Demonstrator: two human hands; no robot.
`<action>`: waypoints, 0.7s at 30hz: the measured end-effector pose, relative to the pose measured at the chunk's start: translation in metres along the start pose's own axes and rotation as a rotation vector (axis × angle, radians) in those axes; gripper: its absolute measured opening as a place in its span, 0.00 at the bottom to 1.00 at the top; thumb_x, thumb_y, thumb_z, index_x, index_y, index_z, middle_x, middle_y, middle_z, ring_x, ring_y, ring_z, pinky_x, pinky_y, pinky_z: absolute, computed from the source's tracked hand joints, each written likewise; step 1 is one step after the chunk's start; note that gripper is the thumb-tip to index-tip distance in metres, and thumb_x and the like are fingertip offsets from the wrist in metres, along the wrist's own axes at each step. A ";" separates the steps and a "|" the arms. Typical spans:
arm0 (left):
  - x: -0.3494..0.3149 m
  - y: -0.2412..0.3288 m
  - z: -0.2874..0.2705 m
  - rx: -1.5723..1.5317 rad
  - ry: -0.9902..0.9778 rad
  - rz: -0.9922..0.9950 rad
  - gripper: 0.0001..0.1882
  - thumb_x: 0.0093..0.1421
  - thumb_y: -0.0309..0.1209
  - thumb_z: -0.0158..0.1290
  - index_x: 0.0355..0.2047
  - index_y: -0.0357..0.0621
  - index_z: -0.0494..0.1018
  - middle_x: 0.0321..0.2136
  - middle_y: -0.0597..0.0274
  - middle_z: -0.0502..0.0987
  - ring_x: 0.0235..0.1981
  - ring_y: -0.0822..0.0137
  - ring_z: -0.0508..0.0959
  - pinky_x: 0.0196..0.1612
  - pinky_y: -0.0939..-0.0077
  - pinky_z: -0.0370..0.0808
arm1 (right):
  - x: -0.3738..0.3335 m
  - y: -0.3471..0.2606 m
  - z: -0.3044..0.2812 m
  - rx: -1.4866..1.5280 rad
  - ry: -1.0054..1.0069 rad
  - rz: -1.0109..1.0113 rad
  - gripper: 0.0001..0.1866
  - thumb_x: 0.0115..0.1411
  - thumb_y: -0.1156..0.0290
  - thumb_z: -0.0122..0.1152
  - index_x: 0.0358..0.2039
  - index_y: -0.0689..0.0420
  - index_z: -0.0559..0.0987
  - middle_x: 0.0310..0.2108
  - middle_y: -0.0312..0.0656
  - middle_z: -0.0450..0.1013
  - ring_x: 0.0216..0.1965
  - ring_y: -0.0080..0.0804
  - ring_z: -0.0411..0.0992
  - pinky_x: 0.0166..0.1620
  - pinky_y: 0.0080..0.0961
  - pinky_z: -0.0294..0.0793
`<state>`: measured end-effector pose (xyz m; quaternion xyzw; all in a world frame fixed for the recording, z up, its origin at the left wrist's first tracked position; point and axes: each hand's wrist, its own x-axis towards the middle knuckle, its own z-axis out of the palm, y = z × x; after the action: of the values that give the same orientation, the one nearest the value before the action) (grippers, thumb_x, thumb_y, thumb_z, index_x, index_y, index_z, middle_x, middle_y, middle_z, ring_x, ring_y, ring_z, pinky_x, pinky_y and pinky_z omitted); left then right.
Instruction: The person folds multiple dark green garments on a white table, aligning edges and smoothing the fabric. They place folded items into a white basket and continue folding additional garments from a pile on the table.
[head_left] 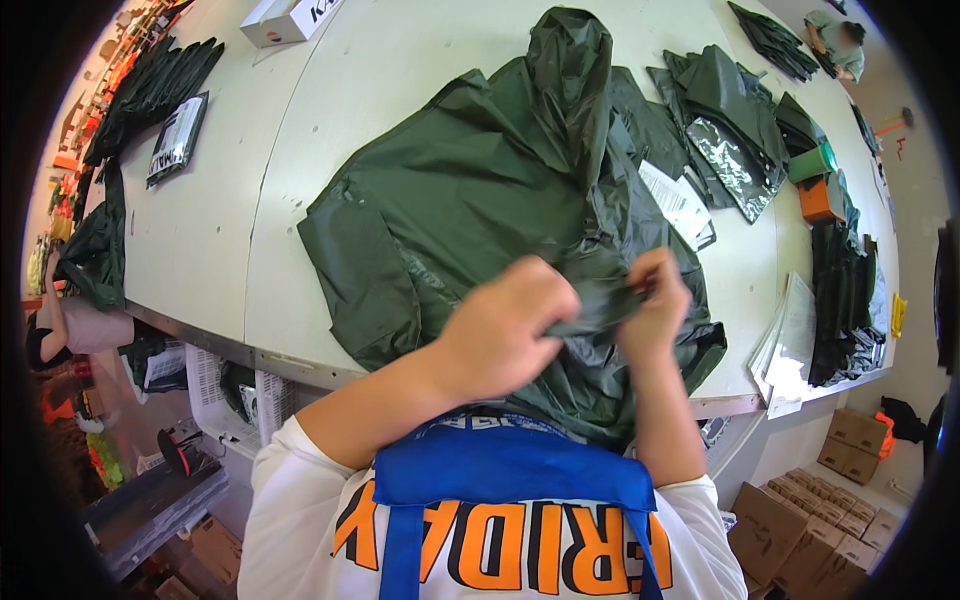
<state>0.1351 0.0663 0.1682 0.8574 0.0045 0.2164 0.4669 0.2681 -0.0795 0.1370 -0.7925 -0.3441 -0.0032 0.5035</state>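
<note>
A dark green hooded raincoat [470, 170] lies spread over the white table, its hood away from me and its lower edge hanging toward my apron. My left hand [512, 325] is closed on a fold of it near the front opening, slightly smeared by motion. Close by on the right, my right hand [655, 300] pinches the raincoat's edge between thumb and fingers. Between the two hands the fabric is bunched and blurred. What exactly lies under the fingertips is hidden. One sleeve is folded at the left side.
Folded green garments [725, 110] and printed paper sheets [675, 200] lie right of the raincoat. A green tape roll [812, 162] is on an orange box [822, 198]. Packed bag [178, 138] and white box [285, 22] are left. Co-workers stand at the left and far right.
</note>
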 end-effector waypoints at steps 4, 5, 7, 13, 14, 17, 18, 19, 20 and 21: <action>0.054 -0.046 0.020 -0.451 -0.111 -0.069 0.21 0.54 0.25 0.57 0.48 0.41 0.66 0.41 0.59 0.69 0.33 0.72 0.72 0.36 0.78 0.73 | 0.062 0.083 -0.078 -0.022 0.236 0.209 0.08 0.54 0.84 0.51 0.29 0.57 0.67 0.27 0.32 0.64 0.26 0.20 0.60 0.32 0.18 0.62; 0.077 -0.071 0.022 -0.348 -0.030 -0.224 0.22 0.56 0.28 0.56 0.50 0.38 0.64 0.45 0.58 0.69 0.39 0.72 0.72 0.42 0.77 0.73 | 0.084 0.078 -0.096 0.385 0.245 0.439 0.07 0.55 0.84 0.53 0.34 0.60 0.71 0.34 0.38 0.71 0.32 0.24 0.69 0.38 0.22 0.70; 0.116 -0.121 0.030 -0.198 0.152 -0.490 0.32 0.57 0.36 0.57 0.57 0.35 0.59 0.54 0.46 0.63 0.46 0.63 0.73 0.49 0.71 0.71 | 0.127 0.124 -0.154 0.756 0.170 0.533 0.09 0.58 0.79 0.54 0.40 0.60 0.72 0.40 0.43 0.74 0.42 0.34 0.74 0.45 0.29 0.74; 0.200 -0.210 0.102 -0.518 0.396 -1.040 0.33 0.51 0.39 0.61 0.51 0.34 0.60 0.49 0.42 0.67 0.46 0.50 0.72 0.43 0.61 0.74 | 0.140 0.235 -0.264 -0.457 0.582 0.405 0.08 0.64 0.72 0.44 0.40 0.59 0.71 0.32 0.38 0.69 0.33 0.26 0.70 0.36 0.26 0.73; 0.204 -0.213 0.102 -0.600 0.375 -1.132 0.28 0.52 0.37 0.61 0.48 0.34 0.63 0.45 0.45 0.71 0.40 0.53 0.75 0.35 0.62 0.76 | 0.131 0.247 -0.268 -0.772 0.564 0.154 0.08 0.63 0.74 0.43 0.40 0.58 0.71 0.30 0.38 0.68 0.31 0.25 0.69 0.33 0.25 0.72; 0.189 -0.252 0.079 -0.723 0.382 -1.034 0.10 0.53 0.24 0.54 0.36 0.39 0.69 0.29 0.60 0.74 0.26 0.65 0.74 0.25 0.73 0.72 | 0.111 0.137 -0.101 -0.358 0.005 0.399 0.11 0.60 0.77 0.47 0.43 0.60 0.74 0.41 0.46 0.72 0.36 0.34 0.71 0.40 0.29 0.70; 0.185 -0.242 0.071 -0.776 0.418 -0.993 0.09 0.54 0.23 0.53 0.35 0.40 0.68 0.28 0.61 0.73 0.26 0.66 0.74 0.25 0.74 0.71 | 0.090 0.101 -0.056 -0.278 -0.048 0.049 0.09 0.58 0.75 0.54 0.40 0.60 0.76 0.46 0.47 0.72 0.45 0.36 0.72 0.45 0.31 0.71; 0.182 -0.230 0.068 -0.797 0.404 -0.888 0.08 0.55 0.23 0.52 0.35 0.41 0.68 0.29 0.62 0.73 0.26 0.68 0.73 0.26 0.74 0.71 | 0.080 0.080 -0.031 -0.196 -0.175 0.250 0.12 0.56 0.73 0.61 0.41 0.60 0.75 0.51 0.50 0.70 0.52 0.42 0.70 0.50 0.30 0.70; 0.175 -0.217 0.064 -0.811 0.392 -0.784 0.07 0.56 0.23 0.52 0.35 0.42 0.67 0.29 0.64 0.73 0.27 0.69 0.73 0.26 0.74 0.72 | 0.072 0.089 -0.012 -0.236 -0.201 0.182 0.18 0.54 0.69 0.64 0.44 0.60 0.74 0.54 0.52 0.68 0.51 0.47 0.70 0.48 0.30 0.72; 0.167 -0.201 0.061 -0.825 0.378 -0.680 0.07 0.57 0.23 0.51 0.35 0.44 0.67 0.29 0.65 0.72 0.27 0.71 0.72 0.27 0.74 0.72 | 0.070 0.099 -0.001 -0.396 -0.110 -0.021 0.24 0.53 0.65 0.66 0.48 0.58 0.71 0.55 0.52 0.65 0.46 0.50 0.72 0.43 0.33 0.75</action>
<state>0.3480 0.1662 0.0395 0.5007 0.2792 0.1874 0.7976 0.3765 -0.0678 0.0833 -0.8715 -0.3718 -0.0327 0.3181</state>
